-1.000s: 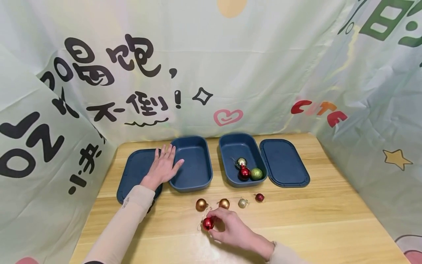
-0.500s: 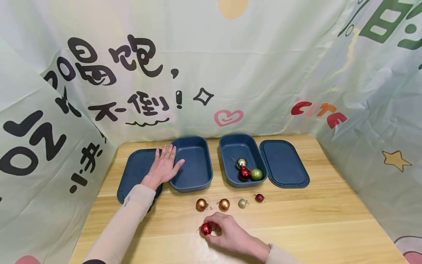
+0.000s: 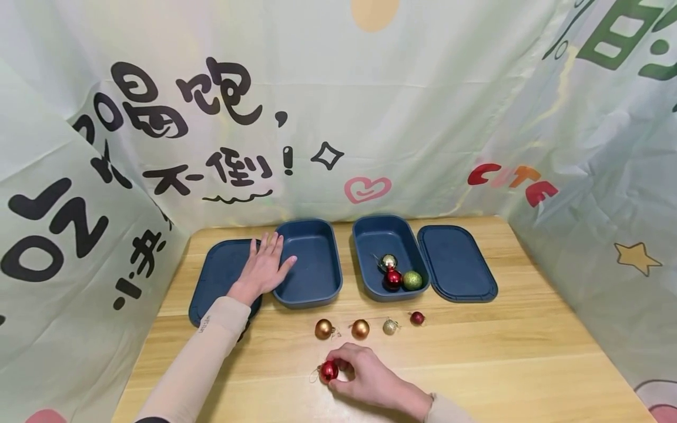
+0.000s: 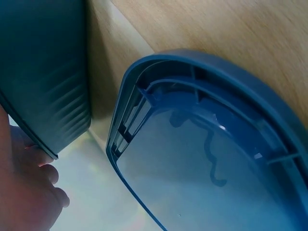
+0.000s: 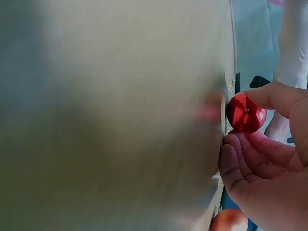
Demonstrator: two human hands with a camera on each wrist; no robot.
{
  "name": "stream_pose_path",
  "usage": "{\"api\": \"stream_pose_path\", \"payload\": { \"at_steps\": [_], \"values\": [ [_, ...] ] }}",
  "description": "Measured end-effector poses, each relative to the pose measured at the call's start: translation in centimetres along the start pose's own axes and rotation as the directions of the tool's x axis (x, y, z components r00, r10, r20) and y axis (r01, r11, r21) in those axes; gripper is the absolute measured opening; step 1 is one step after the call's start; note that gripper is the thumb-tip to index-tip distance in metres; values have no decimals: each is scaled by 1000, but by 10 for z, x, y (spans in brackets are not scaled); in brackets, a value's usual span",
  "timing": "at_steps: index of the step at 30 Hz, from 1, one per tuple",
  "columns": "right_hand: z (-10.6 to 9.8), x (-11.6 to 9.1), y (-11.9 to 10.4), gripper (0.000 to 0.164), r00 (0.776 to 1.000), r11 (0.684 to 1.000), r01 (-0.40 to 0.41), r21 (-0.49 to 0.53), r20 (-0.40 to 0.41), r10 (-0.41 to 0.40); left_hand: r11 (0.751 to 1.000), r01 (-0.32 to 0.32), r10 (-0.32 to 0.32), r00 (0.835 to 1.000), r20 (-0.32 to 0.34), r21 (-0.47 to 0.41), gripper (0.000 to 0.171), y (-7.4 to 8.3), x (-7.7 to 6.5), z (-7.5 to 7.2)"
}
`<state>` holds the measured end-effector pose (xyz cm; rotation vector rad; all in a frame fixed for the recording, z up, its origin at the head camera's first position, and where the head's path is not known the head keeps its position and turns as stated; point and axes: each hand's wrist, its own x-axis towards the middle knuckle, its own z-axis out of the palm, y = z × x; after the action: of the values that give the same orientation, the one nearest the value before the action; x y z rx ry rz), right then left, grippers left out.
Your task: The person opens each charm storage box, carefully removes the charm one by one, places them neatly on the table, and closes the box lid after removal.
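Observation:
In the head view my right hand (image 3: 367, 376) pinches a shiny red bauble (image 3: 328, 371) between thumb and fingers, low over the table's near part. The right wrist view has the same red bauble (image 5: 246, 113) held at the fingertips, close to the wood. My left hand (image 3: 264, 264) rests with straight, spread fingers at the left rim of a blue container (image 3: 311, 299) that has nothing in it. Ahead of the right hand lie two copper-gold baubles, one on the left (image 3: 324, 329) and one on the right (image 3: 360, 329), a small glittery champagne bauble (image 3: 390, 326) and a small dark red bauble (image 3: 417, 318).
A second blue container (image 3: 378, 232) holds a gold, a red and a glittery green bauble (image 3: 412, 281). One blue lid (image 3: 457, 264) lies to its right; another lid (image 3: 219, 276) lies left, partly under my left arm. A printed curtain (image 3: 423, 117) surrounds the table's back and sides.
My right hand has shifted slightly toward the near left, carrying the red bauble away from the copper-gold baubles. The left hand stays at the container's rim.

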<state>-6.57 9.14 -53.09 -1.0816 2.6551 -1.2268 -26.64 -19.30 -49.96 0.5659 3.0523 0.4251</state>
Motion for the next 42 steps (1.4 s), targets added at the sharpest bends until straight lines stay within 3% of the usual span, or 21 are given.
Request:
{"api": "stream_pose_path", "payload": {
  "at_steps": [18,25,29,33,36,42],
  "values": [
    [-3,0,3,30,1000,1000,4,18,28,-5,1000,2,-2,1000,6,-4,83,2,1,-2],
    [-14,-1,2,32,999,996,-48,80,24,46,999,-51,51,998,-23,-7,82,15,5,0],
    [-32,3,7,29,995,986,-84,145,-46,91,995,-104,104,994,-30,2,81,33,11,4],
    [-56,9,19,25,975,973,-154,169,-134,178,990,-144,144,989,-13,0,81,53,17,7],
    [-76,15,30,25,953,970,-192,151,-206,221,985,-172,172,985,2,-3,80,68,22,10],
    [-111,29,53,24,913,976,-206,76,-344,220,974,-227,227,974,22,10,80,96,31,19]
  ]
}}
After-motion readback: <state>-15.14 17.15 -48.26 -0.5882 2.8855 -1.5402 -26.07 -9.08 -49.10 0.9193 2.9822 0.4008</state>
